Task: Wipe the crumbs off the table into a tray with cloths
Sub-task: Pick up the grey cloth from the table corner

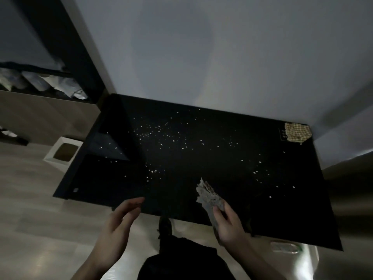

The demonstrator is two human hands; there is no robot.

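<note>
Crumbs [161, 136] lie scattered over the dark bench [302, 209], thickest in the far middle and thinning toward the near and right edges, with a few strays close to the right hand [228, 223]. That hand grips a bunched cloth [209, 196], fingers curled round its lower part while the loose end sticks up and forward over the near edge of the bench. From this grip the main scatter lies ahead and to the left, so the sweep would likely have to reach out and draw back.

The left hand [119, 223] is empty, fingers straight and apart, fingertips just at the near bench edge. It is the nearer hand to the left-side crumbs, but holds no cloth.

A second, patterned cloth [297, 132] lies at the far right corner, well apart from both hands. No tray can be made out with any certainty; a white bin [64, 153] stands on the floor beside the left edge.
</note>
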